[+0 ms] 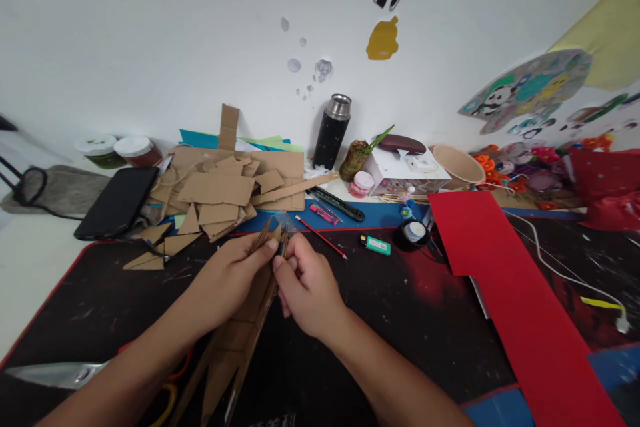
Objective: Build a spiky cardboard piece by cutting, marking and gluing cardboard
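Both hands grip a long folded piece of cardboard point(239, 328) above the dark mat. My left hand point(239, 273) is closed on its left side near the far end, the thumb pressed against the inner face. Opposite it, my right hand point(306, 283) pinches the right edge between thumb and fingers. Pointed tips of the cardboard stick up past the fingers, and its near end splits into pointed strips. Scissors point(55, 373) with red and yellow handles lie beneath my left forearm, which hides part of them.
Cardboard scraps point(215, 190) are heaped at the back left beside a black phone point(117, 203). A black flask point(332, 132) stands by the wall. Behind my right hand lie a box cutter point(340, 204), a red pencil point(320, 236) and a green lighter point(376, 245). Red paper point(520, 300) covers the right side.
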